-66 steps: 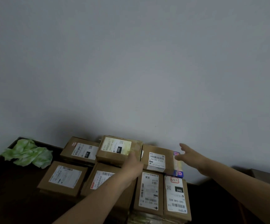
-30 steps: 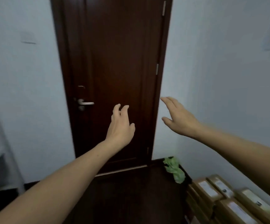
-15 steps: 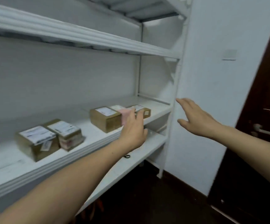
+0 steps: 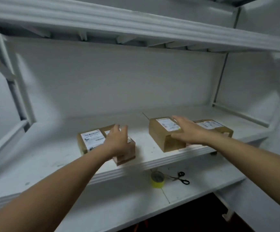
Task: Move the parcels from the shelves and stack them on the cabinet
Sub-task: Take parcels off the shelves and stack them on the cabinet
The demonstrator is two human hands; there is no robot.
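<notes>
Several brown cardboard parcels with white labels sit on the middle white shelf. On the left stands a pair: one parcel and, beside it, a second parcel. My left hand reaches over that second parcel with relaxed fingers and holds nothing. To the right stands a taller parcel, with another parcel behind my right arm. My right hand hovers flat over the taller parcel with straight fingers. The cabinet is out of view.
A yellow tape roll and black scissors lie on the lower shelf. An upper shelf hangs overhead. White uprights frame both sides. Dark floor shows at the bottom right.
The view has swung from the parcels stacked on the cabinet, past the door, to the shelves. Both empty hands have moved in over the shelf parcels.
</notes>
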